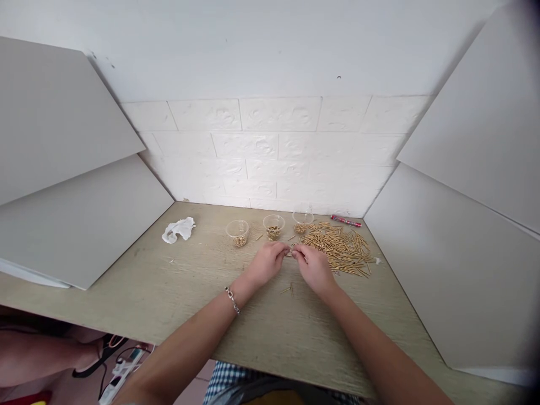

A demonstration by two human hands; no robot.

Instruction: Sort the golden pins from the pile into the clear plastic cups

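My left hand (269, 262) and my right hand (313, 266) meet near the middle of the table, both with pinched fingers. A small thin piece shows between their fingertips, too small to make out. Beside and behind my right hand spreads a pile of thin gold-coloured metal pins (343, 250). Behind my hands stand three clear cups: a left cup (237, 232), a middle cup (274, 226) and a right cup (302, 216), each with small gold-coloured parts at the bottom. A few loose pins (291, 289) lie on the table between my forearms.
Crumpled white tissue (179, 230) lies at the table's (189, 304) back left. A pink-red tube (346, 220) rests behind the pile. Grey panels flank both sides, with a white brick-patterned wall behind. At lower left, a person's leg (46, 353) and a power strip (122, 374) show below the table.
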